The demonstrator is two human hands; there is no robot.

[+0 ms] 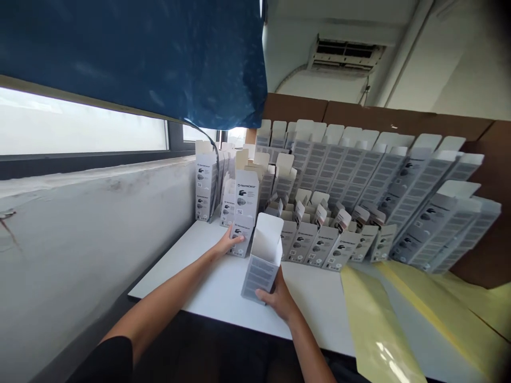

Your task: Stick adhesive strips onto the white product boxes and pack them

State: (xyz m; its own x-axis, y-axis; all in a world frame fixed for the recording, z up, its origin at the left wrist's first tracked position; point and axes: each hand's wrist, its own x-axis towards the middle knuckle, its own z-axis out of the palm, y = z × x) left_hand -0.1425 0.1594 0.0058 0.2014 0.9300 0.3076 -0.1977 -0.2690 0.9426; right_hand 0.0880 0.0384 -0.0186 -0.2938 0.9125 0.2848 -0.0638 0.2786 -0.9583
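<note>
My right hand (279, 297) is wrapped round a grey printed carton (259, 274), its thumb on the near face. This carton stands at the table's front edge, with its white top flap raised and its top open. Farther left, my left hand (228, 243) grips the side of a lower carton (241, 230), thumb across its printed front. Another carton (246, 199) is stacked directly on that one. The left fingers are partly hidden by the carton. Beside the right-hand carton runs a row of shorter-looking open cartons (311, 244) with dark printed pieces showing at their tops.
Tall stacks of open cartons (339, 165) fill the back of the white table (191, 282). Yellow glossy sheets (371, 319) lie at the right. A white wall (99, 229) borders the left, under a window and a blue curtain (139, 53). Brown cardboard (359, 114) stands behind.
</note>
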